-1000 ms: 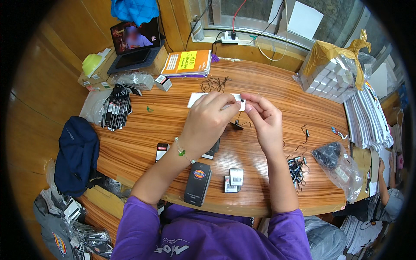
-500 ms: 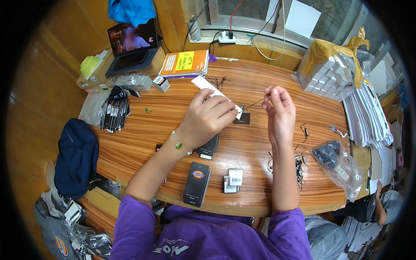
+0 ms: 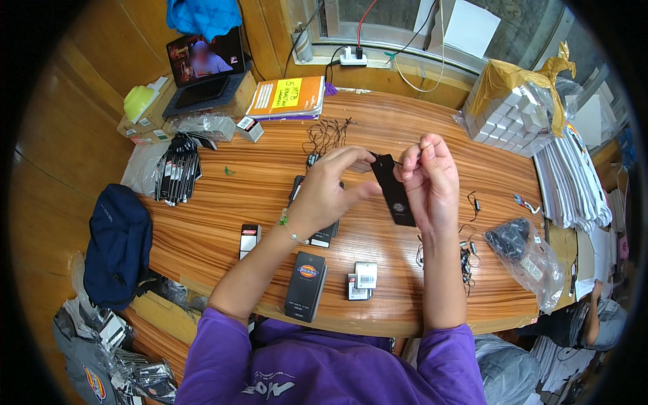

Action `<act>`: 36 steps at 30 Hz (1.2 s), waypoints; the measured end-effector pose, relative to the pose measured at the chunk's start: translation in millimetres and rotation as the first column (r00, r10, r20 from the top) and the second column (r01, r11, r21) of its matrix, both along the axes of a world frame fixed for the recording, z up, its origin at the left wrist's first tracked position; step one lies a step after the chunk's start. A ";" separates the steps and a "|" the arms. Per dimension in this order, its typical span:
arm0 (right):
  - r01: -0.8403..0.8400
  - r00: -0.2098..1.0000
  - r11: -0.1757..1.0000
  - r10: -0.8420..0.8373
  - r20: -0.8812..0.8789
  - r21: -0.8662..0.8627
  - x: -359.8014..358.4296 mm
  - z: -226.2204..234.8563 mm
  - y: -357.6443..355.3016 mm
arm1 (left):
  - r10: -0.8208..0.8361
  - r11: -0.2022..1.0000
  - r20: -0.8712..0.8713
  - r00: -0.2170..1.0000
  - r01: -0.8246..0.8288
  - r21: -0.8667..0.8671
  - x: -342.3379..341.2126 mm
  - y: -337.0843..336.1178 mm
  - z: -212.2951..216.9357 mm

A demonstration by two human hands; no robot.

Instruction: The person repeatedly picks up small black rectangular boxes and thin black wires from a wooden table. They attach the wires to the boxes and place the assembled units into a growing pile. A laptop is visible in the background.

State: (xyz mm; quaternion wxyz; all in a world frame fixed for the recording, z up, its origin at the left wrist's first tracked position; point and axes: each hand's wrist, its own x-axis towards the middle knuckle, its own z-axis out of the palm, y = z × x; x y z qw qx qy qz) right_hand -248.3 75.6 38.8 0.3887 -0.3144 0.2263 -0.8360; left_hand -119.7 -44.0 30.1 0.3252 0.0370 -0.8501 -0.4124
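A long black hang tag [image 3: 393,192] dangles above the middle of the table, its dark face toward me. My right hand [image 3: 430,179] is closed, pinching the thin black string at the tag's top. To the tag's left, my left hand [image 3: 332,185] has thumb and forefinger spread apart, the forefinger's tip close by the tag's upper end. Partly hidden below the left hand lie more black tags [image 3: 322,236]. A stack of dark tags [image 3: 305,287] and some small white barcode labels [image 3: 366,275] lie nearer to me.
Loose black strings [image 3: 329,135] lie behind my left hand, others [image 3: 467,260] beside my right forearm. Rightward are small pliers [image 3: 526,205] and a plastic bag [image 3: 526,256]. Bundled tags [image 3: 179,174], a phone [image 3: 202,93] on a stand and a box of white packs [image 3: 509,118] border the table.
The white-sided tag held in my left hand now hangs dark face out beside my right hand. My left hand has let go and its fingers have spread.
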 end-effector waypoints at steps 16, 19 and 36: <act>0.069 0.998 0.997 -0.069 0.002 -0.044 -3.7 15.1 14.1 | -0.311 0.818 0.157 0.937 0.180 0.545 0.3 10.6 1.1; 0.121 0.993 0.992 -0.121 -0.005 -0.046 -6.8 15.0 15.7 | -0.230 0.824 0.160 0.960 0.105 0.557 3.9 15.8 7.2; 0.211 0.977 0.977 -0.209 -0.046 0.028 -16.4 15.0 16.2 | -0.143 0.927 0.178 0.974 0.069 0.367 19.0 6.4 17.6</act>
